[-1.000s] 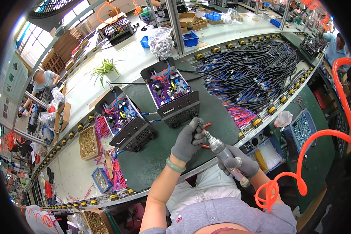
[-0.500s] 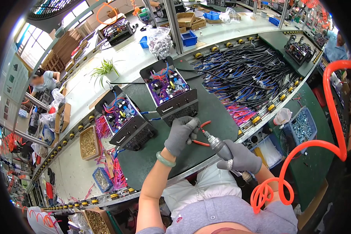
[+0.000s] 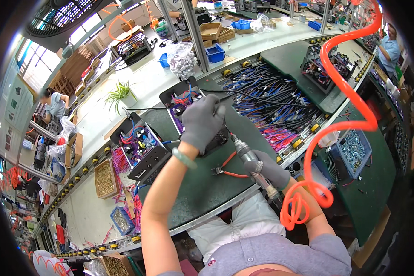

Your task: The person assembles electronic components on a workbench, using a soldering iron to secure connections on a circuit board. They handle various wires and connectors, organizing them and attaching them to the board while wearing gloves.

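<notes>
an orange coiled plastic hose [image 3: 349, 125] crosses my right forearm [image 3: 309, 210], orange-handled metal pliers [image 3: 231, 173] lie on the green mat [image 3: 202, 193], my grey-gloved right hand [image 3: 267, 168] grips a silver cylindrical power tool [image 3: 244, 154], and my curled grey-gloved left hand [image 3: 202, 122], contents unclear, partly hides a black open-topped metal device [image 3: 175, 110].

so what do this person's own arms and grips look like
The left grip wears a grey glove, with a pale green bangle at the wrist. The right grip has a matching glove and a silvery band. Short grey sleeves leave the forearms bare.
</notes>
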